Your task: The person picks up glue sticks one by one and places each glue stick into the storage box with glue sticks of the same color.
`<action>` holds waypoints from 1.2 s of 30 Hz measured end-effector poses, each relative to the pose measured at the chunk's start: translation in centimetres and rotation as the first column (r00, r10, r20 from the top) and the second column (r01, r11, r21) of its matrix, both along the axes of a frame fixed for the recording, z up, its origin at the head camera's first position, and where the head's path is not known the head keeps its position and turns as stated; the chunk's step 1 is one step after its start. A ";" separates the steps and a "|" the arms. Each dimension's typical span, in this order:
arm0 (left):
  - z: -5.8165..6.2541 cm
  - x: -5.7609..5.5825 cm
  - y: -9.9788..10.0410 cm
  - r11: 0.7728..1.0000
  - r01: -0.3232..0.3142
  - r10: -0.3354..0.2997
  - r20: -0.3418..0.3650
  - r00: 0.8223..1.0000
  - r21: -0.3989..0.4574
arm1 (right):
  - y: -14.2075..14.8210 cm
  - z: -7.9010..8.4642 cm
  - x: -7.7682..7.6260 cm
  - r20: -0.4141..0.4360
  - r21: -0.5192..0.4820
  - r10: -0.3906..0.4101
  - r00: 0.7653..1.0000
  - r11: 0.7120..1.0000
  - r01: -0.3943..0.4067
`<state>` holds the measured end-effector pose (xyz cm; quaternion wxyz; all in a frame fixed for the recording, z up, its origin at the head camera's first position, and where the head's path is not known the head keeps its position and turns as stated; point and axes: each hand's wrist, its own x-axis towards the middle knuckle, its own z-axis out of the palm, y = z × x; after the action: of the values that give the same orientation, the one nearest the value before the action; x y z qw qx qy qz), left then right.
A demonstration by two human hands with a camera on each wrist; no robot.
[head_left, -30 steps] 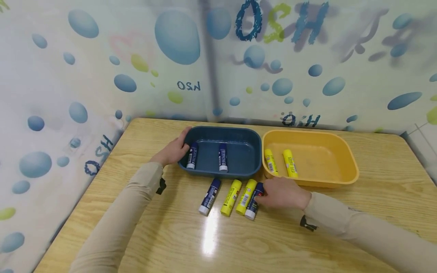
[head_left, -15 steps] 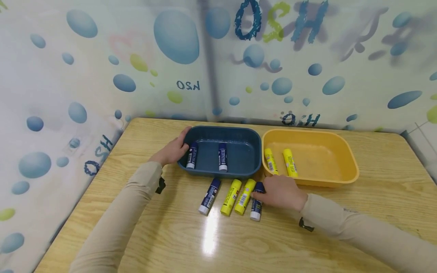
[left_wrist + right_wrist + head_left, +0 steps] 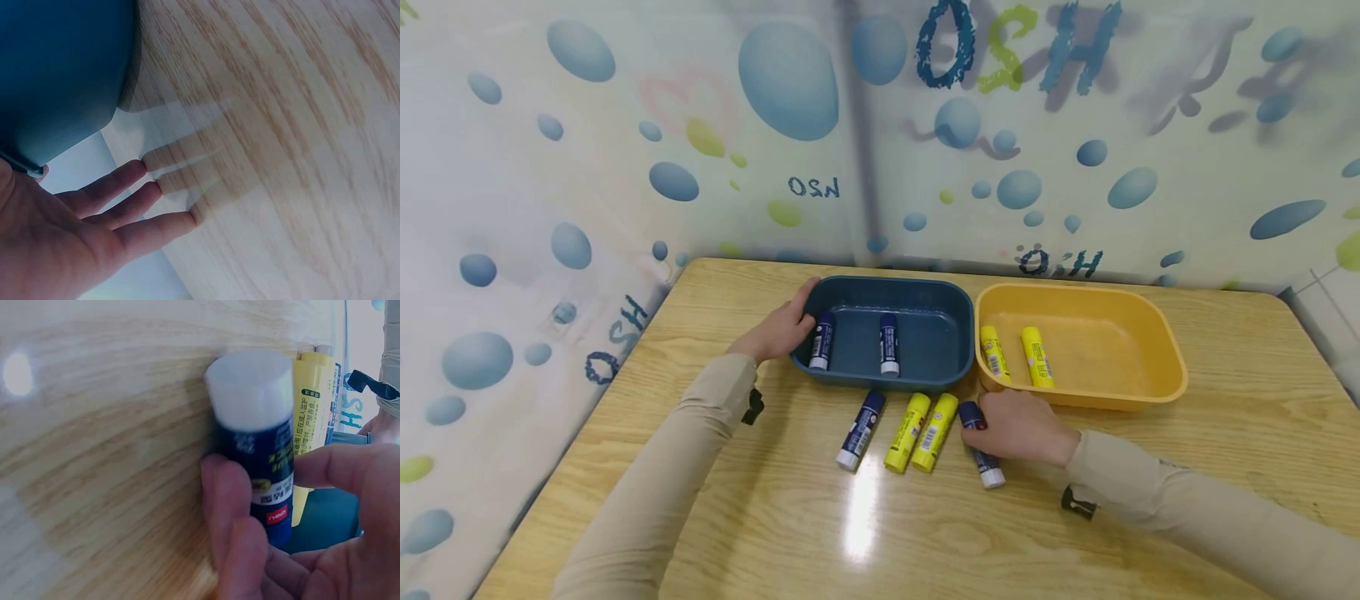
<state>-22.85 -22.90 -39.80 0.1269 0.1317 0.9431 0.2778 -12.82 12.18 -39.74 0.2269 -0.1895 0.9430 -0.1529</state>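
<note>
My left hand (image 3: 778, 331) holds the left rim of a dark blue plastic bin (image 3: 925, 385); in the left wrist view, three of its fingers (image 3: 156, 232) stretch straight down to the tabletop. Inside the bin lie two navy glue sticks (image 3: 889, 346) with white ends. My right hand (image 3: 1026, 427) pinches another navy glue stick (image 3: 984, 462) between thumb and fingers, its white end toward me, seen close up in the right wrist view (image 3: 253, 394). To its left on the table lie two yellow glue sticks (image 3: 936, 433) and a navy glue stick (image 3: 861, 431).
An orange-yellow bin (image 3: 1105, 398) stands right beside the blue one, with two yellow glue sticks (image 3: 1037, 358) in it. Both bins sit toward the back of a wooden table (image 3: 775, 517). A patterned wall (image 3: 730, 225) rises behind its far edge.
The navy glue stick in my right hand has swung its white end to the right, away from the yellow sticks. The nearer yellow stick has shifted slightly left. My left hand stays put.
</note>
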 end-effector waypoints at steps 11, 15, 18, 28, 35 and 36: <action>-0.2 -0.1 -0.1 1.000 0.002 -0.002 -0.002 1.000 0.002 | 0.0 0.7 0.8 0.035 -0.023 0.016 0.999 1.000 -0.015; -0.2 -0.2 -0.1 1.000 0.002 -0.002 0.002 1.000 0.005 | -0.1 1.0 0.9 0.008 -0.030 0.032 0.999 0.999 -0.032; -0.2 -0.2 -0.1 1.000 0.005 -0.005 0.002 1.000 0.008 | -0.2 1.4 1.1 -0.015 -0.038 0.044 0.999 0.998 -0.045; 0.0 0.0 0.0 1.000 -0.001 0.000 0.011 1.000 0.009 | -0.9 3.1 1.3 -0.039 -0.038 0.072 0.997 0.997 -0.074; -0.1 0.0 -0.1 1.000 0.000 0.000 0.010 1.000 0.011 | -0.9 4.4 1.0 -0.028 -0.068 0.081 0.996 0.994 -0.083; -0.1 0.0 -0.1 1.000 -0.001 0.001 0.009 1.000 0.010 | -0.9 4.6 0.9 -0.027 -0.075 0.080 0.996 0.994 -0.081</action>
<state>-22.89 -22.97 -39.92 0.1306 0.1305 0.9411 0.2833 -11.91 11.27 -35.16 0.2144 -0.2376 0.9307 -0.1769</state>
